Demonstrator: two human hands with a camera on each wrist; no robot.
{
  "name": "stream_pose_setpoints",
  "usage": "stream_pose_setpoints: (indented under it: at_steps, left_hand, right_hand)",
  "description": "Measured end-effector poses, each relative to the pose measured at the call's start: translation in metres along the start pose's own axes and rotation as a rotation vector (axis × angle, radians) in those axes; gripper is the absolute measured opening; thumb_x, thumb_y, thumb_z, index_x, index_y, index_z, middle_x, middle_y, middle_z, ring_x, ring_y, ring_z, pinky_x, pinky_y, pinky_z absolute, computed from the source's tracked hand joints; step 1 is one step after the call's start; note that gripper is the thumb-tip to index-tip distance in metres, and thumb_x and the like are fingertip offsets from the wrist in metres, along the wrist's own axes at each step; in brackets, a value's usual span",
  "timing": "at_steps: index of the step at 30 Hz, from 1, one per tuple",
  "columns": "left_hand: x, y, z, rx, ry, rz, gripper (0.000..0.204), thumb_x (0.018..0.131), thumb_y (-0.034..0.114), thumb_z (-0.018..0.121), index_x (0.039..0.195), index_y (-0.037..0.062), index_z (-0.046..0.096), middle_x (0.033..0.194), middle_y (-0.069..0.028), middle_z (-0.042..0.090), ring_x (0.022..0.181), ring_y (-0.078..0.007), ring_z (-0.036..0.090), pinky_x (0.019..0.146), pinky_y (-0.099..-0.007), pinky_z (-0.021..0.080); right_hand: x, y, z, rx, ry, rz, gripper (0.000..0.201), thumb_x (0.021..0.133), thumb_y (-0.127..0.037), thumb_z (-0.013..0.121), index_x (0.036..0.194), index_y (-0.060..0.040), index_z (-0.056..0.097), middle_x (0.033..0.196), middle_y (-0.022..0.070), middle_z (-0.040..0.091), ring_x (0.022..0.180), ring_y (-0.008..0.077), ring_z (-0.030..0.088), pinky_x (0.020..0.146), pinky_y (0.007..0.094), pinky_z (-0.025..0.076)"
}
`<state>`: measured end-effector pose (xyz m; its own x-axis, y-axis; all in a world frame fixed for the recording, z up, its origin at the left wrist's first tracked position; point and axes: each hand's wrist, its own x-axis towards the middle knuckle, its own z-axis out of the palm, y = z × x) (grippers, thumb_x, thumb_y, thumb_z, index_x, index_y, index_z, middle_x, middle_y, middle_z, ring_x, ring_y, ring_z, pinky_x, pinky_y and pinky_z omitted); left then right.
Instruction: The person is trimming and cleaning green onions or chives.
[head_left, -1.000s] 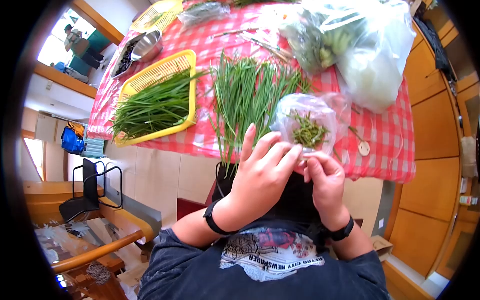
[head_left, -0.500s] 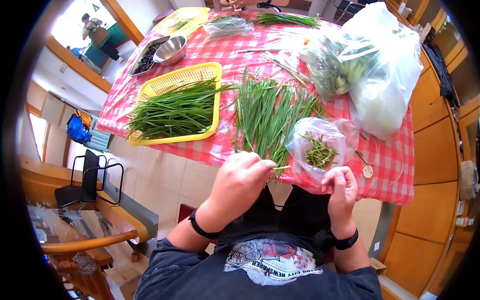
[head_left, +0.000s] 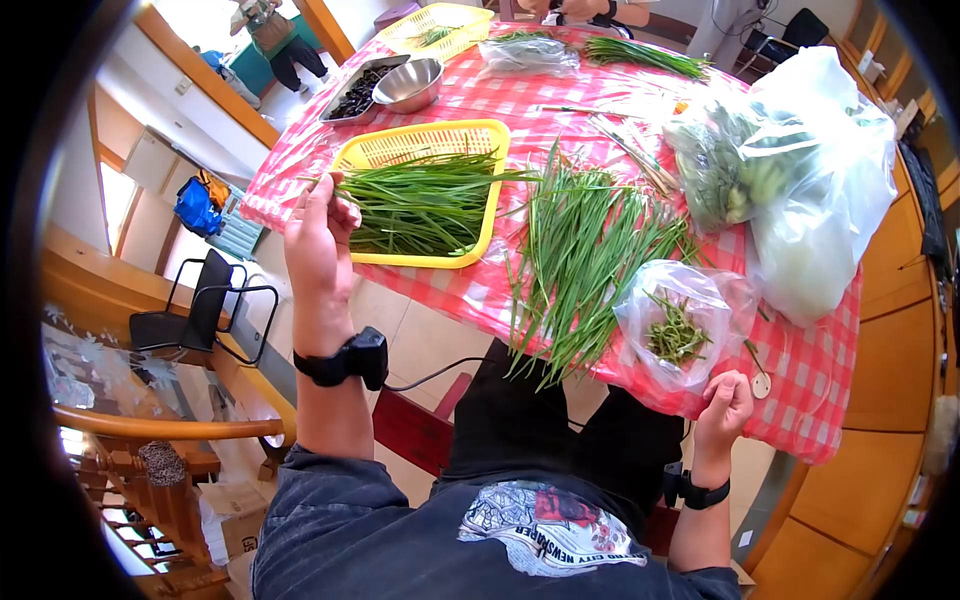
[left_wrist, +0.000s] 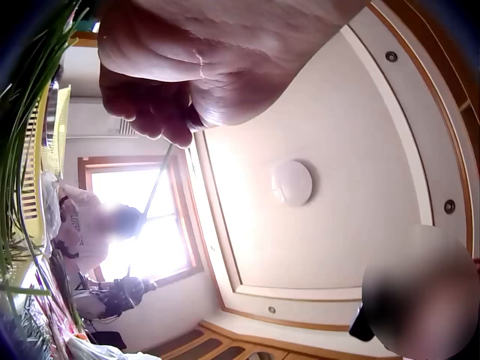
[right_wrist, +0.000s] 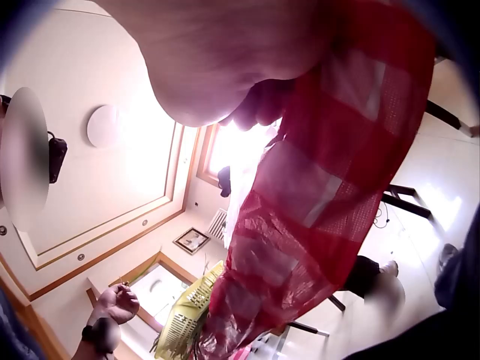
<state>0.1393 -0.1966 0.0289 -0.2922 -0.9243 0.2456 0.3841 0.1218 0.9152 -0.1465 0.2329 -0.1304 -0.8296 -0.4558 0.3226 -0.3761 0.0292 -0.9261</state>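
Note:
Over the left end of a yellow basket of long green garlic chives, my left hand is raised, its fingers pinching a chive. In the left wrist view this thin chive stalk slants down from the fingertips. My right hand is at the table's front edge with its fingers loosely curled and no item showing in them. Just beyond it stands a clear plastic bag with short green trimmings inside. A loose pile of chives lies between basket and bag, some ends hanging over the edge.
Large plastic bags of vegetables stand at the right. Behind the basket are a metal bowl and a tray of dark pieces. Another yellow basket and a person's hands are at the far side.
My left hand has moved left from beside the bag to the yellow basket, carrying a chive. My right hand has parted from the left and drawn slightly back to the table edge.

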Motion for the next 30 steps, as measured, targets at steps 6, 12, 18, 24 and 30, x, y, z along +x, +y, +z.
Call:
stream_pose_setpoints:
  at_steps: [6,12,18,24,30]
  left_hand:
    - [0.042,-0.034,-0.037,0.252,0.278,-0.181,0.033,0.106,0.024,0.067,0.129,0.0015,0.064,0.098,-0.0037,0.067,0.082,-0.0117,0.064,0.067,-0.028,0.051]
    - [0.022,-0.066,-0.027,0.852,0.417,0.39,0.057,0.102,0.028,0.073,0.143,-0.0048,0.049,0.125,-0.0124,0.064,0.114,-0.0204,0.059,0.097,-0.037,0.05]
    - [-0.038,-0.034,0.06,0.884,-0.123,0.426,0.034,0.106,0.026,0.067,0.083,0.0005,0.068,0.095,-0.0098,0.07,0.085,-0.0209,0.065,0.075,-0.0339,0.05]
    - [-0.069,-0.036,0.132,0.896,-0.662,0.087,0.041,0.111,0.028,0.056,0.085,-0.0016,0.068,0.068,-0.0113,0.063,0.061,-0.0205,0.059,0.062,-0.0354,0.046]
    - [-0.076,-0.084,0.168,1.149,-0.828,0.217,0.029,0.101,0.011,0.059,0.127,-0.0012,0.065,0.11,-0.0206,0.065,0.105,-0.0372,0.065,0.094,-0.0437,0.052]
  right_hand:
    - [0.0,0.004,-0.004,0.046,-0.021,0.018,0.03,0.11,-0.022,0.054,0.086,-0.005,0.052,0.077,0.0021,0.054,0.071,0.0096,0.049,0.066,0.0255,0.04]
    - [-0.001,-0.001,-0.003,0.054,0.006,0.1,0.023,0.109,-0.015,0.054,0.088,-0.0038,0.054,0.079,0.0019,0.056,0.072,0.0089,0.052,0.066,0.0248,0.043]
    - [0.004,-0.002,-0.012,0.034,-0.088,0.08,0.032,0.111,-0.02,0.053,0.084,-0.0023,0.054,0.075,0.0016,0.054,0.069,0.0095,0.05,0.064,0.0266,0.041]
    - [0.015,-0.012,-0.007,-0.082,-0.099,0.08,0.037,0.113,-0.027,0.055,0.086,-0.002,0.057,0.074,0.0015,0.054,0.065,0.0106,0.047,0.063,0.0279,0.04]
    - [0.01,-0.008,-0.006,-0.052,-0.086,-0.006,0.018,0.104,-0.004,0.042,0.099,-0.0023,0.06,0.076,0.0022,0.056,0.065,0.0111,0.051,0.063,0.0279,0.043]
